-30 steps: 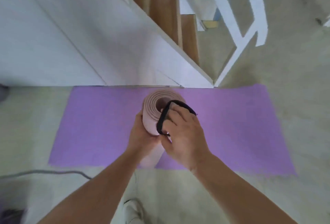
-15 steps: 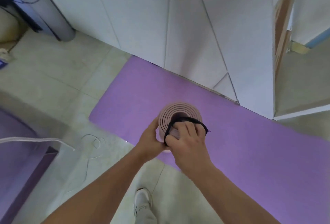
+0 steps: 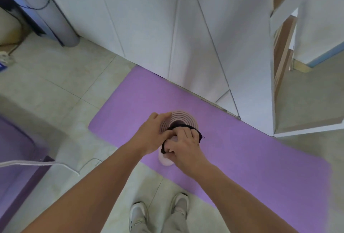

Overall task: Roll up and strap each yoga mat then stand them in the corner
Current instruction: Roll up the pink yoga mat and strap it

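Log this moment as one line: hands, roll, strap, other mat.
step: strapping | pink rolled mat: held end-up | black strap: looped round its top | left hand: grips roll | right hand: pinches strap | purple mat: flat, unrolled

Rolled mat [image 3: 183,119] upright at flat mat [image 3: 242,149] edge, cabinets [image 3: 149,28] behind, shoes [image 3: 138,214] before

A tall white panelled wall [image 3: 149,28] meets the pale tiled floor [image 3: 55,87]. A round grey pillar [image 3: 55,19] stands by its left end. A thin white cord [image 3: 28,163] comes in from the left. Two grey shoes [image 3: 138,214] stand on the tiles.
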`<state>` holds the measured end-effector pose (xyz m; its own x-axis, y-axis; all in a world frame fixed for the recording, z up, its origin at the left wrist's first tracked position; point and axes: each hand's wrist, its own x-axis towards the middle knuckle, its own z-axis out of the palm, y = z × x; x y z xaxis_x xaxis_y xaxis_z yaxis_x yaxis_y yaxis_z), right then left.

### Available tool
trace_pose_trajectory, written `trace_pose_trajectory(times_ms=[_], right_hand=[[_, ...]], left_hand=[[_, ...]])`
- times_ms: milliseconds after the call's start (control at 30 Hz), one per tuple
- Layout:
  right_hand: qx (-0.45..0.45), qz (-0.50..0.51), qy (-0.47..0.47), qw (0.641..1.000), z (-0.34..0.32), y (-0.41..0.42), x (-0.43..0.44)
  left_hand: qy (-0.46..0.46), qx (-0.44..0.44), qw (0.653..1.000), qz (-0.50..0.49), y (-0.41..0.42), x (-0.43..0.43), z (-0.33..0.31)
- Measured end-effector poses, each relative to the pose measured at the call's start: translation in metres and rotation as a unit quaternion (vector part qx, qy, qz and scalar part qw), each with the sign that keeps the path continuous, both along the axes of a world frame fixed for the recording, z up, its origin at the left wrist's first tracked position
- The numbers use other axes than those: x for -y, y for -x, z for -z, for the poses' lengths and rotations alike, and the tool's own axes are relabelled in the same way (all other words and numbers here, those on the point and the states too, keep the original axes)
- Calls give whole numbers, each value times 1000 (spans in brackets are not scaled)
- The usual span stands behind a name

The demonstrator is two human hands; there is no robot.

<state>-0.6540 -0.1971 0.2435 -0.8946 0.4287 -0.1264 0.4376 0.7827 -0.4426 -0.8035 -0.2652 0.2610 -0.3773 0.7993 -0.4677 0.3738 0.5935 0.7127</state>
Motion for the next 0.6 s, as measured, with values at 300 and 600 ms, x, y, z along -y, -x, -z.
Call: trace_pose_trajectory(times_ms=[300,600], right_hand=[[-49,27,43,998,-8,-26,11],[-107,397,78,908,-16,-24,-10]], left_hand=[[28,-100,989,-105,-52,-21,-12],[65,-181,981,-17,-61,-14,8]])
